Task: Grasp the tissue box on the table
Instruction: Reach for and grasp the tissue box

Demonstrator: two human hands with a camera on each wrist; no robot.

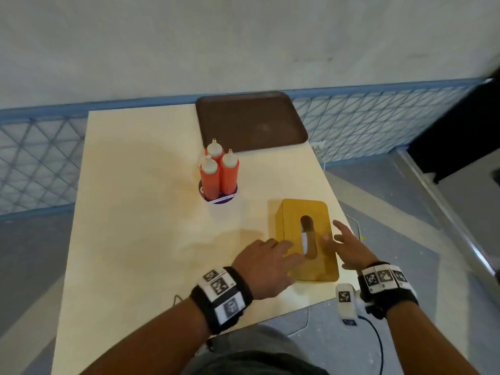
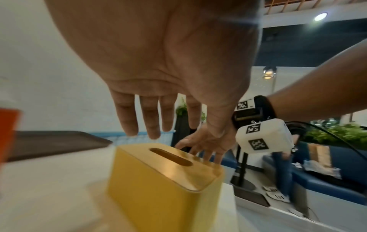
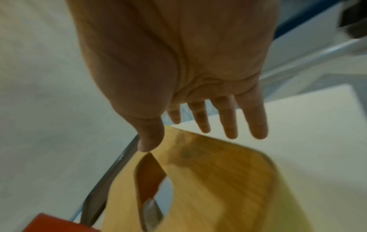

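Hovering over a yellow tissue box (image 1: 308, 239) near the front right corner of the pale counter (image 1: 140, 212), the left hand (image 1: 266, 267) and right hand (image 1: 349, 247) are both spread wide, fingers straight, gripping nothing. Whether any fingertip touches the lid cannot be told. Three orange squeeze bottles (image 1: 219, 171) stand just behind the box, a brown tray (image 1: 249, 120) beyond them.

Both hands, left (image 1: 266, 263) and right (image 1: 349, 246), fingers spread, flank the yellow tissue box (image 1: 305, 239) near 3 orange bottles (image 1: 219, 171).
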